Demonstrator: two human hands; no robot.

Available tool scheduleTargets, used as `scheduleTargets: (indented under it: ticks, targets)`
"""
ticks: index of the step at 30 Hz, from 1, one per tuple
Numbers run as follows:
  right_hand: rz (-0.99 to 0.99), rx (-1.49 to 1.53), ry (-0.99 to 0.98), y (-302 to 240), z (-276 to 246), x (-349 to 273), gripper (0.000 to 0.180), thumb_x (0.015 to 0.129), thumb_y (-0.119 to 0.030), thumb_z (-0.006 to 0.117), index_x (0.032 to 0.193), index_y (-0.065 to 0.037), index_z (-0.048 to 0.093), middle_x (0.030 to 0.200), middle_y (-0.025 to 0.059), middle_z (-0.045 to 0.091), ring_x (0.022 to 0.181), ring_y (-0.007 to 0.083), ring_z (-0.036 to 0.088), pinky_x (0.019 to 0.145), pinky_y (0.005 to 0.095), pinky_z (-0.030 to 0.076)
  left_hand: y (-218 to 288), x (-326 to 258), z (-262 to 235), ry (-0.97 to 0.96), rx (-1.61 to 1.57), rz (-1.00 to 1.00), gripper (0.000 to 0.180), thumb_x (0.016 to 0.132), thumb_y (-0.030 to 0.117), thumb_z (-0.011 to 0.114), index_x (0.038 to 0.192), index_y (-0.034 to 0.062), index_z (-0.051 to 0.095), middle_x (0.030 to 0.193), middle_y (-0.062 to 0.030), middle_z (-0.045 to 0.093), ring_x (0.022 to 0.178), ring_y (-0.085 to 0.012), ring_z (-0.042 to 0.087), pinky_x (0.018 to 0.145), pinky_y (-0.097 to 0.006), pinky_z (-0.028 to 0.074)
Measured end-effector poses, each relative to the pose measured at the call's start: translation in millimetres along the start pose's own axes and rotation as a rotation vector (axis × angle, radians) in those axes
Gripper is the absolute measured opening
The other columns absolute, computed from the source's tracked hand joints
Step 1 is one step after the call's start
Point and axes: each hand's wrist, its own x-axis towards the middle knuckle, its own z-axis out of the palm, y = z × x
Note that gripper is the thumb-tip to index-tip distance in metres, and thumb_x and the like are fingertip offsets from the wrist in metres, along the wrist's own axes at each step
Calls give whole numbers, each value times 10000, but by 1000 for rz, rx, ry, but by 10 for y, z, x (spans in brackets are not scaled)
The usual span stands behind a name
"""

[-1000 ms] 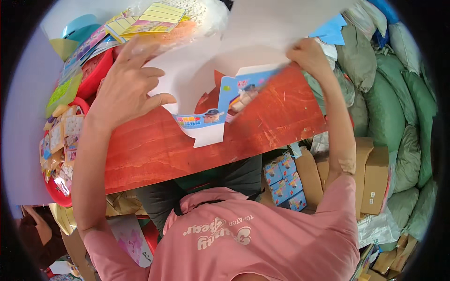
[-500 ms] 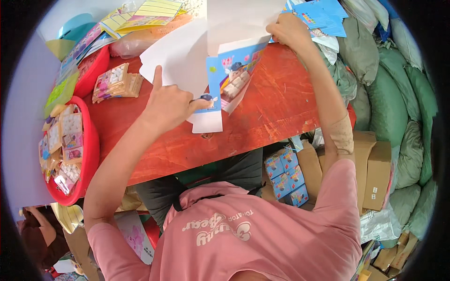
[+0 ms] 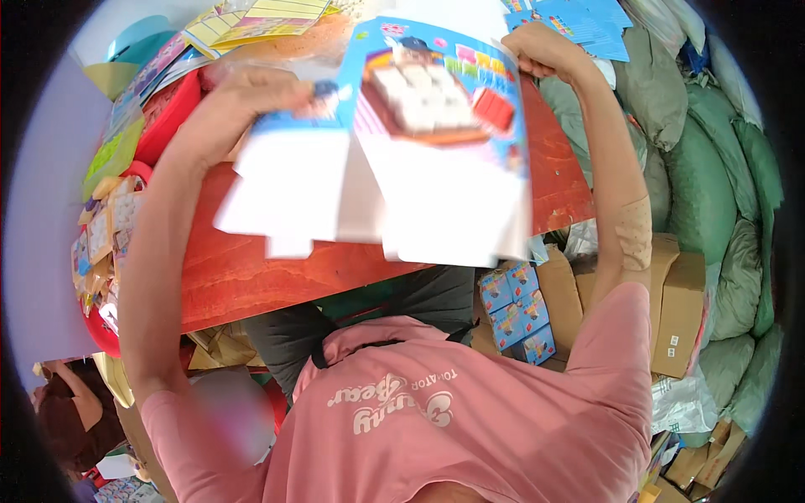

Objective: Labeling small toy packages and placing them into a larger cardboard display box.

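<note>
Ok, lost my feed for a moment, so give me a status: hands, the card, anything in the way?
Left hand and right hand both grip the flat printed card. Card lifted above the red table. Nothing in the way.

A flat blue-and-white carton [image 3: 419,142] is held up over the red table. Small blue boxes [image 3: 517,310] sit stacked in a brown carton [image 3: 562,289] below. Yellow and blue printed sheets [image 3: 251,21] lie at the table's far edge.
</note>
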Motion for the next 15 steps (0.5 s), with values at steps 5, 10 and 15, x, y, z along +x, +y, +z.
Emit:
scheduleTargets:
  ticks: [5,10,15]
  targets:
    - [199,-47,-459,-1,361,-110,164,628,-176,576,523,-92,482,503,0,428,373,85,280,355,264,203,-353,129,-230,-94,-653,-140,268,893,283,534,785,38,531,423,45,367,327,-62,380,577,-282,544]
    - [4,173,-527,984,859,449,210,728,-273,607,649,-115,493,662,-19,457,418,69,293,364,246,254,247,96,-108,-315,-999,-174,310,930,297,462,852,2,514,541,11,433,395,-64,396,636,-387,578]
    - [120,490,-1141,1191,939,-282,240,767,-320,582,658,-120,506,616,-31,424,416,59,294,366,235,253,403,156,-192,-484,-1192,-174,224,943,200,417,916,-9,495,745,-61,513,596,-149,508,818,-416,533]
